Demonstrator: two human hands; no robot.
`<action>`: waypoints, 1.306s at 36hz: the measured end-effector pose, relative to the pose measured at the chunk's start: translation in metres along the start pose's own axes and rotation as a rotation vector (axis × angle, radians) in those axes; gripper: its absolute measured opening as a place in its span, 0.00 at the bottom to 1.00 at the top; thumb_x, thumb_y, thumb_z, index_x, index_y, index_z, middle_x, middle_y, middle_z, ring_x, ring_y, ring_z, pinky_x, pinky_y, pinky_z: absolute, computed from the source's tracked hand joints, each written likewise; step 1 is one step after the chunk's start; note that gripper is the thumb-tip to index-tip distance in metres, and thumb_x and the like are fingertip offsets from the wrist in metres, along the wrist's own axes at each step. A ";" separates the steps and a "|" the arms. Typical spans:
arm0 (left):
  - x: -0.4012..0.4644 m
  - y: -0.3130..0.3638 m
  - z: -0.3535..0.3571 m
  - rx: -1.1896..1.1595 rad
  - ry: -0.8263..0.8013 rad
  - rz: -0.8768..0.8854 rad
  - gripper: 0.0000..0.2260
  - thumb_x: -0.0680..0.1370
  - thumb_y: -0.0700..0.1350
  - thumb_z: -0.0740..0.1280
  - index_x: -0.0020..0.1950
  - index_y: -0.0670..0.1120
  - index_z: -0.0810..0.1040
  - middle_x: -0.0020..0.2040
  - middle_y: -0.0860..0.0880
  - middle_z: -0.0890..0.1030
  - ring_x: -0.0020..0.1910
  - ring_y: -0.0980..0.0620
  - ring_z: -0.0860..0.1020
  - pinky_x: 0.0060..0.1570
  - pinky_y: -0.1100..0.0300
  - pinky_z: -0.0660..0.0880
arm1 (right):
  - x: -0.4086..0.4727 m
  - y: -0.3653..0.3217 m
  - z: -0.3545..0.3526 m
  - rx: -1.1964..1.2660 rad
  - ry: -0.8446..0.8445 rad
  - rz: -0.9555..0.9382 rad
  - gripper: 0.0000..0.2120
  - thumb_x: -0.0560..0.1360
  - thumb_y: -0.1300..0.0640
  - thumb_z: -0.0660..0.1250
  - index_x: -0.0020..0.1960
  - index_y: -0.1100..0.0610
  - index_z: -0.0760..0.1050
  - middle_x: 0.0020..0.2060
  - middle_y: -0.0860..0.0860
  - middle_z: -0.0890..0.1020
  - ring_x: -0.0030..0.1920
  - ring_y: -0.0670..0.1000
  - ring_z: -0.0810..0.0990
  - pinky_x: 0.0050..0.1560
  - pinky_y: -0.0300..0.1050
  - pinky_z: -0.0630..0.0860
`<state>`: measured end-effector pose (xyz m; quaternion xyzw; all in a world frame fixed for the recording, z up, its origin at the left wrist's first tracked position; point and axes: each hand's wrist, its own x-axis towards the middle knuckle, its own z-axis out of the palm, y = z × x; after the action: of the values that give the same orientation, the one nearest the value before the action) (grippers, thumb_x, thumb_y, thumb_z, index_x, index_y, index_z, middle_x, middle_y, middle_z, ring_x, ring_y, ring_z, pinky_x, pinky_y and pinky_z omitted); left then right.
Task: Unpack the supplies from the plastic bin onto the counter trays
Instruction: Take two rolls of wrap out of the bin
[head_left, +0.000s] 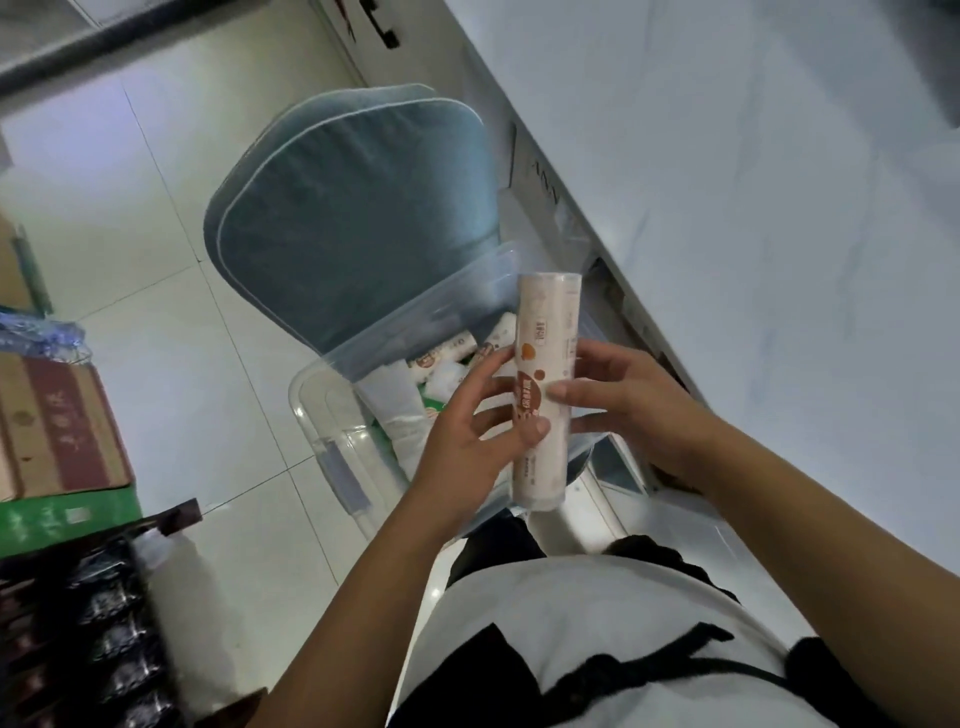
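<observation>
The print on the roll (545, 374) is too blurred for me to read. My left hand (470, 436) and right hand (628, 405) both grip this cream, brown-spotted tube upright over the clear bin (332, 447).

Bare forearms, no sleeves in view, white top (587, 623) with black patches and thin black strap (701, 670) across front, dark trousers (498, 545) below hem.
</observation>
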<state>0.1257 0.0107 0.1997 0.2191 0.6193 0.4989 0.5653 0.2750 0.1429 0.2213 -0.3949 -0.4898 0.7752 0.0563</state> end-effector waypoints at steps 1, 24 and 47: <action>0.002 0.002 0.002 0.004 -0.029 0.010 0.29 0.76 0.42 0.73 0.67 0.70 0.70 0.57 0.67 0.79 0.56 0.65 0.79 0.41 0.71 0.77 | -0.003 -0.002 -0.002 0.015 0.018 -0.016 0.19 0.74 0.59 0.72 0.64 0.54 0.78 0.58 0.56 0.83 0.59 0.58 0.82 0.55 0.57 0.80; 0.215 -0.179 -0.049 1.012 0.155 -0.470 0.32 0.74 0.48 0.72 0.75 0.44 0.65 0.67 0.37 0.72 0.64 0.37 0.73 0.62 0.47 0.72 | -0.010 0.111 -0.014 -0.293 0.533 0.396 0.19 0.70 0.50 0.76 0.59 0.42 0.77 0.49 0.43 0.83 0.48 0.45 0.81 0.54 0.49 0.78; 0.242 -0.187 -0.046 0.829 0.084 -0.573 0.29 0.71 0.47 0.77 0.69 0.40 0.73 0.65 0.42 0.78 0.61 0.41 0.78 0.61 0.49 0.77 | -0.046 0.155 -0.013 -0.326 0.571 0.476 0.28 0.70 0.48 0.74 0.68 0.41 0.70 0.56 0.38 0.79 0.54 0.39 0.78 0.55 0.44 0.76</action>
<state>0.0742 0.1196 -0.0847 0.2261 0.8228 0.0442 0.5195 0.3610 0.0507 0.1194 -0.7005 -0.4658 0.5380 -0.0545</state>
